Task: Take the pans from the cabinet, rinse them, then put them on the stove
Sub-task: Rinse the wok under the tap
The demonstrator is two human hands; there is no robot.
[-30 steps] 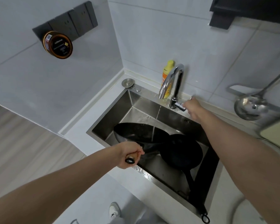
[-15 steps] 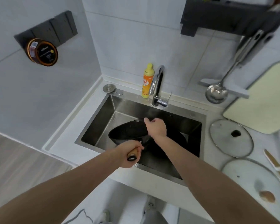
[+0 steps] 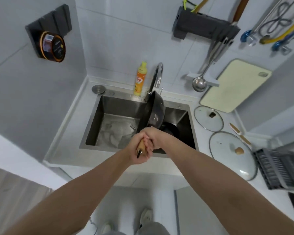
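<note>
A black wok (image 3: pixel 155 111) with a wooden handle is tipped on its edge above the steel sink (image 3: pixel 109 106), its open side facing left. My left hand (image 3: pixel 139 151) grips the end of the handle, and my right hand (image 3: pixel 155 138) is wrapped around the same handle just above it. A second black pan (image 3: pixel 171 129) lies in the right part of the basin, mostly hidden behind the wok and my hands. Water is pooled on the sink floor. The faucet (image 3: pixel 157 77) stands behind the wok.
A yellow detergent bottle (image 3: pixel 139 79) stands left of the faucet. Two glass lids (image 3: pixel 208 118) (image 3: pixel 232 155) lie on the counter to the right, with a cream cutting board (image 3: pixel 234 85), a hanging ladle (image 3: pixel 199 83) and a dark dish rack (image 3: pixel 278 168).
My right hand left the faucet and came to the wok handle. The wok went from lying flat in the sink to standing tipped on edge, and the water stream has stopped.
</note>
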